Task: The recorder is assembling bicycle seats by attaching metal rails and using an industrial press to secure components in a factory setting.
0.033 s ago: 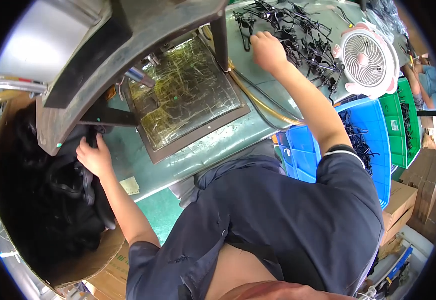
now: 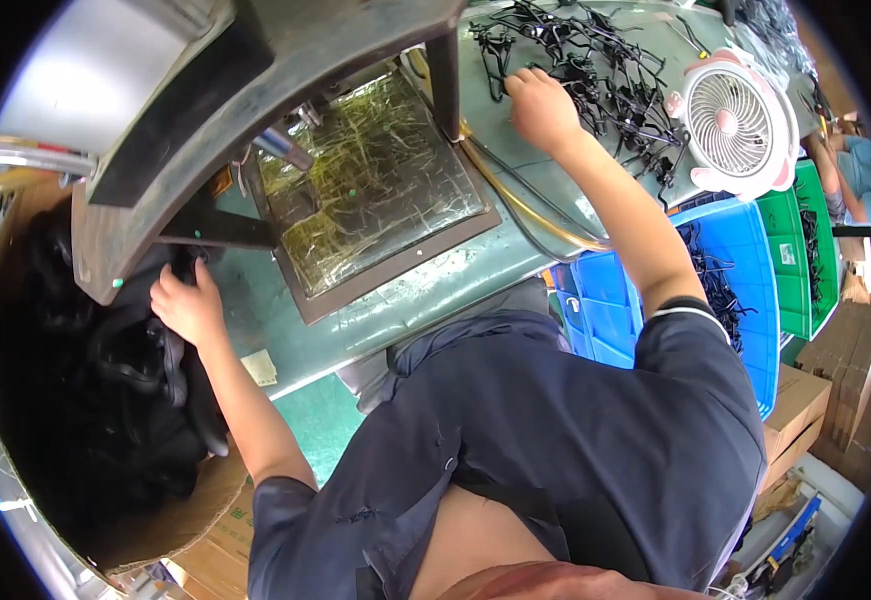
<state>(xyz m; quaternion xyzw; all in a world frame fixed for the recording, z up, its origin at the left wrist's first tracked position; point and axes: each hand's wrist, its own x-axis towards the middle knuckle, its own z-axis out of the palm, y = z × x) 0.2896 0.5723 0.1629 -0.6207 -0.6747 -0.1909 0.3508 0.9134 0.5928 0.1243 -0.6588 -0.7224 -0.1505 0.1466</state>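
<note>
My left hand [image 2: 188, 305] is at the table's left end, beside a heap of soft black pieces [image 2: 141, 365] in a large cardboard box. Its thumb and fingers are spread, and it does not visibly grip anything. My right hand [image 2: 544, 110] is over the far part of the table, at the near left side of a pile of thin black bent parts [image 2: 611, 75]. Its fingers are curled downward; whatever is in them is hidden. Just left of its fingertips lies one looped black part [image 2: 496, 62].
A press-like machine with a dark frame [image 2: 356, 45] arches over a flat plate [image 2: 386, 200] covered in creased film. A pink and white fan [image 2: 726, 120] stands at the right. Blue bins [image 2: 756, 250] and a green bin [image 2: 806, 250] hold black parts. Hoses [image 2: 526, 205] cross the table.
My right hand has shifted very slightly right and nearer. The machine and table also sit slightly differently in the picture. My left hand stays almost where it was.
</note>
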